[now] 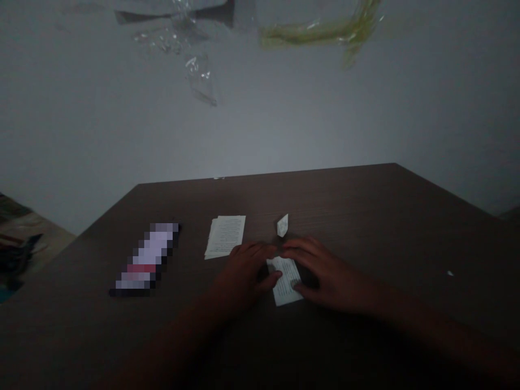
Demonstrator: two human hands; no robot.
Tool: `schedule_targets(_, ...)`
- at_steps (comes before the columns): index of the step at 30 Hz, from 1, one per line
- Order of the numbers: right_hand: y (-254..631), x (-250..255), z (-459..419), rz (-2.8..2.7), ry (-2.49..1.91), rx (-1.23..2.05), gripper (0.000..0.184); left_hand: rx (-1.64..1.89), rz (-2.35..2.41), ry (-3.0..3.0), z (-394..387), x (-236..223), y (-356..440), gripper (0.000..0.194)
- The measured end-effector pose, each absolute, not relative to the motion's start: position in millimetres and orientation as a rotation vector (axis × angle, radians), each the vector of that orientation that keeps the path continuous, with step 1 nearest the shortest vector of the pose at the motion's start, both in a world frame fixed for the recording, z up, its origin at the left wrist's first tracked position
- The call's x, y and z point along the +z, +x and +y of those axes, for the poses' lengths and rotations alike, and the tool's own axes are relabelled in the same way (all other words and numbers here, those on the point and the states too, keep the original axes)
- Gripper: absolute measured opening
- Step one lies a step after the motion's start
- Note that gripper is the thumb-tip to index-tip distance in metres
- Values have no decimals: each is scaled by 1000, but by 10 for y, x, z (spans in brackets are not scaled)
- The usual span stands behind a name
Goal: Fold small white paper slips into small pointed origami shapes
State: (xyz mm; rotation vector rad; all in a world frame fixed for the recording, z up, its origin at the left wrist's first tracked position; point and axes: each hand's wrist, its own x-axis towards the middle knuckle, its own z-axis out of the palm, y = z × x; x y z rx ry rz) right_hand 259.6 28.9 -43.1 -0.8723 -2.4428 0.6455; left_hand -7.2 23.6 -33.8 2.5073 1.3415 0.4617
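Note:
A small sheet of printed paper (286,280) lies on the dark wooden table between my hands. My left hand (246,273) rests at its left side, thumb on the sheet and the other fingers stretched toward its far edge. From the right, my right hand (320,268) reaches over the sheet's far corner, fingers extended and thumb on its right side. Both hands are open, touching the paper without gripping it. Just beyond the fingertips stands or lies a small folded piece of paper (283,225). A stack of printed sheets (226,236) sits beyond my left hand.
A phone (148,260) with a blurred-out screen lies at the left of the table (345,200). A tiny white scrap (450,273) is at the right. Behind the table rises a pale wall (284,119) with clear and yellow tape (312,35) on it.

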Motion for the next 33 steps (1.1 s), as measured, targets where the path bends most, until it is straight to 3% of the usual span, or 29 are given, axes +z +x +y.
schedule_targets(6, 2644, -460, 356, -2420, -830, 654, 56, 419, 1291, 2508, 259, -316, -75, 44)
schedule_targets(12, 2691, -466, 424, -2339, -961, 663, 38, 281, 1287, 2547, 178, -233, -53, 84)
schedule_targets(19, 2668, -423, 390, -2325, -945, 763, 36, 260, 1305, 2482, 185, -223, -56, 55)
schedule_targets(26, 2679, -300, 335, -2494, -819, 923, 87, 360, 1229, 2474, 292, -373, -117, 34)
schedule_targets(33, 2637, -399, 356, -2428, -786, 825, 56, 360, 1310, 2439, 273, -338, -78, 27)
